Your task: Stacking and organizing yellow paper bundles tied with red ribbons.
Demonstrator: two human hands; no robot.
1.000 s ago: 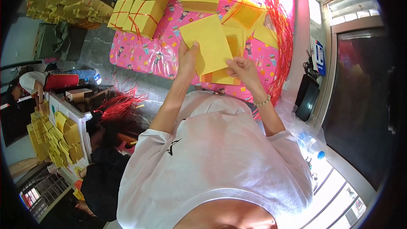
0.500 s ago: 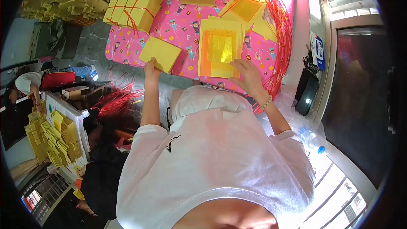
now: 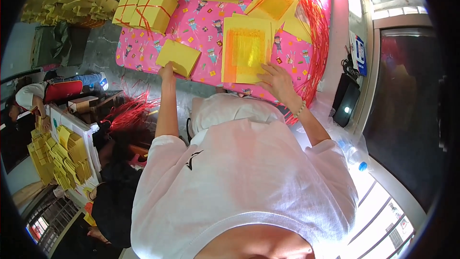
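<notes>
My left hand [image 3: 166, 71] is closed on the near edge of a folded yellow paper packet [image 3: 178, 57], which is at the front edge of the pink table. Its thumb lies on top and the other fingers are hidden. To the right is a stack of yellow paper sheets [image 3: 230, 23], with an orange and shiny gold foil panel [image 3: 249, 48] on the top one. My right hand [image 3: 278, 84] is open, fingers spread, at the near right corner of this stack. The fingertips reach the sheet's edge; whether they press on it I cannot tell.
Yellow paper bundles tied with red string [image 3: 153, 0] stand at the far left of the patterned pink table [image 3: 201, 33]. Long red strings [image 3: 318, 43] hang down its right side. Left, other people sit by a white table [image 3: 88, 134] with yellow paper stacks. A plastic bottle [image 3: 357, 160] lies right.
The whole view has shifted slightly. My left hand still holds the packet, and my right hand stays at the corner of the foil-topped stack.
</notes>
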